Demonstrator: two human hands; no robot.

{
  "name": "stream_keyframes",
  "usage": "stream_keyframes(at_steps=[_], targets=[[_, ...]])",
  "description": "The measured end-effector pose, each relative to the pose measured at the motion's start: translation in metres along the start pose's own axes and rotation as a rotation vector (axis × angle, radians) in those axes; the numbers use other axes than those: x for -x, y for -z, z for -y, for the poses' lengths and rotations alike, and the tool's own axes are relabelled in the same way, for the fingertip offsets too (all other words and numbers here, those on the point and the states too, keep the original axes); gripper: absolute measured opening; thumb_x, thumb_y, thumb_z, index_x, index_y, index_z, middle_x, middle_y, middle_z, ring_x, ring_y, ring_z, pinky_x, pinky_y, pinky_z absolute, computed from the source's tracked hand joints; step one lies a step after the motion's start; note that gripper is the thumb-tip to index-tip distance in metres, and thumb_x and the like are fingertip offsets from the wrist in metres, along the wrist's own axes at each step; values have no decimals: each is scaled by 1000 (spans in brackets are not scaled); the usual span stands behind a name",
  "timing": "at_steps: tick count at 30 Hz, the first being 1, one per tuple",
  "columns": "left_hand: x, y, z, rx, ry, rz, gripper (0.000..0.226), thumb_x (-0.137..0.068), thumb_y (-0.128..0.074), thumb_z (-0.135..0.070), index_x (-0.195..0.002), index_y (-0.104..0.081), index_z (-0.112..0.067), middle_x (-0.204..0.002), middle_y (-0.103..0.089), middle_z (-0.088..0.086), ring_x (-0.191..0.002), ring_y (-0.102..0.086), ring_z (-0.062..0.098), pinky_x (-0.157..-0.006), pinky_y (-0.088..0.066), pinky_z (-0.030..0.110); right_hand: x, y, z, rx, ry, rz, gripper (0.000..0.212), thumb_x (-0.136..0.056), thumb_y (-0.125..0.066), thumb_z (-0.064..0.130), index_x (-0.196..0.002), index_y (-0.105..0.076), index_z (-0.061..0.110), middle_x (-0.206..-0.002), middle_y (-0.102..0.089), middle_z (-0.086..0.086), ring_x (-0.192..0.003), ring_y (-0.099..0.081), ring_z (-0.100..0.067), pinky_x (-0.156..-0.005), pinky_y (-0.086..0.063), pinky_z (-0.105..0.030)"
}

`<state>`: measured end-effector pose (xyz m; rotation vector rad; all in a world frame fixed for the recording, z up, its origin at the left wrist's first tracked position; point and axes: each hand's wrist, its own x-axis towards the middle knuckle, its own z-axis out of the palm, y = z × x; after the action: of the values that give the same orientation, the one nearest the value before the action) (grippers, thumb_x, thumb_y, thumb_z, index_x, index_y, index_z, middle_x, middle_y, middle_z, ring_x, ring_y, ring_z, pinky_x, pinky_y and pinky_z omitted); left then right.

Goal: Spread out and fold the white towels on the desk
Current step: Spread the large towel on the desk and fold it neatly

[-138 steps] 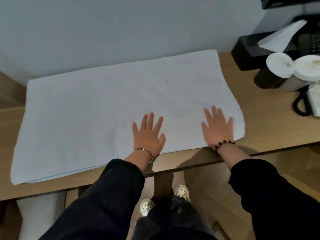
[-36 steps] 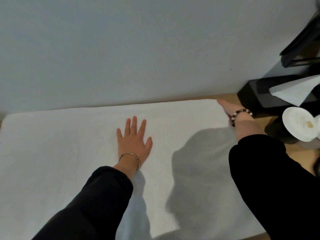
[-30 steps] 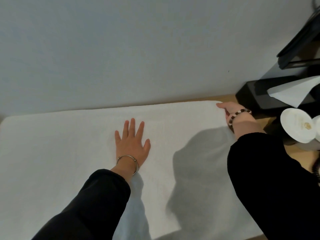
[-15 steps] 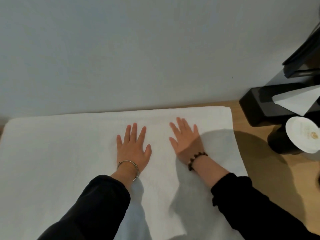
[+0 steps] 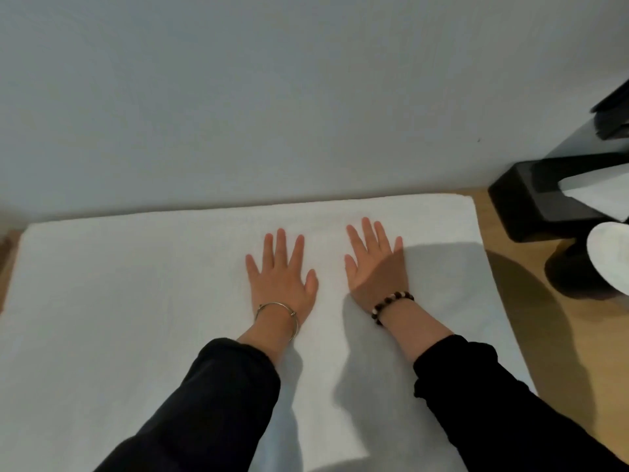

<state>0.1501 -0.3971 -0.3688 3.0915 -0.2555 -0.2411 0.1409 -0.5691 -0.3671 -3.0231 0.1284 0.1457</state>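
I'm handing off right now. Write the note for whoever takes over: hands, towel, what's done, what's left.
Left hand: open, flat on the white towel near its middle.
Right hand: open, flat on the towel beside the left hand, not touching it.
Towel: spread flat on the desk, far edge along the wall; black tissue box just beyond its far right corner.
Done: towel spread out.
Left: the folding.

The towel [image 5: 136, 301] lies flat on the desk [image 5: 551, 335] against the wall [image 5: 272, 97]. Both hands rest on the towel, left hand [image 5: 279, 277] left of right hand [image 5: 376, 264]. A box [image 5: 531, 199] stands right of the towel.
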Motion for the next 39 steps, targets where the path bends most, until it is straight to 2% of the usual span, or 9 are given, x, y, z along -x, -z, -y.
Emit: stream_keyframes(at_steps=[5,9,14,15,19,25,29,34,39], targets=[[-1,6,-4,27,-55,47,62,-94,-12,-47,-148,15,-30,-155,23,1,-142,24,23,-113,10,49,-10,8,-10,86,-24,32,57,-99,-26,36,-152,-4,30,-160,2,0,-147,-1,-19,-115,-3,-51],[14,18,36,-6,-208,107,58,-98,-18,-43,-149,6,-31,-157,17,-2,-143,19,21,-114,10,47,-6,12,28,59,-233,123,59,-99,-20,33,-151,7,25,-159,13,-3,-146,8,-23,-115,1,-53],[36,22,106,-48,-107,106,57,-97,-12,-49,-148,11,-36,-157,18,-5,-143,19,23,-113,6,54,15,-1,108,57,-167,186,58,-100,-11,38,-149,17,21,-157,21,-6,-145,15,-25,-115,4,-51],[51,24,151,-66,-63,114,57,-97,-11,-50,-147,13,-36,-156,20,-6,-143,20,23,-112,5,54,20,-5,143,46,-157,189,59,-100,-11,37,-149,17,21,-157,21,-7,-145,15,-25,-115,4,-51],[76,19,228,-113,93,118,59,-95,-5,-55,-144,21,-37,-153,27,-7,-142,25,23,-111,8,56,22,-7,170,10,-270,194,60,-99,-11,37,-150,16,19,-156,23,-9,-145,16,-27,-116,5,-53],[87,11,262,-32,70,99,58,-95,-7,-53,-142,23,-36,-149,33,-9,-140,28,22,-110,14,53,26,-24,295,-1,149,129,58,-98,-12,40,-151,10,25,-158,16,-4,-145,14,-24,-115,8,-48],[95,6,315,-15,182,96,59,-94,-7,-53,-142,24,-38,-153,28,-10,-142,23,20,-112,8,53,30,-28,290,43,132,119,60,-97,-19,38,-152,1,28,-159,9,1,-146,9,-20,-116,4,-47],[99,8,351,85,311,119,64,-92,-10,-58,-146,17,-37,-153,27,-10,-141,26,17,-111,12,52,11,-16,330,41,19,75,59,-94,-29,34,-148,-19,13,-158,-11,-8,-144,-7,-26,-115,-4,-51],[98,6,355,106,260,113,63,-94,-16,-58,-148,7,-36,-156,19,-7,-142,22,18,-111,9,54,-13,-26,360,29,145,104,62,-96,-17,40,-152,4,24,-159,10,-4,-146,10,-24,-116,5,-49]])
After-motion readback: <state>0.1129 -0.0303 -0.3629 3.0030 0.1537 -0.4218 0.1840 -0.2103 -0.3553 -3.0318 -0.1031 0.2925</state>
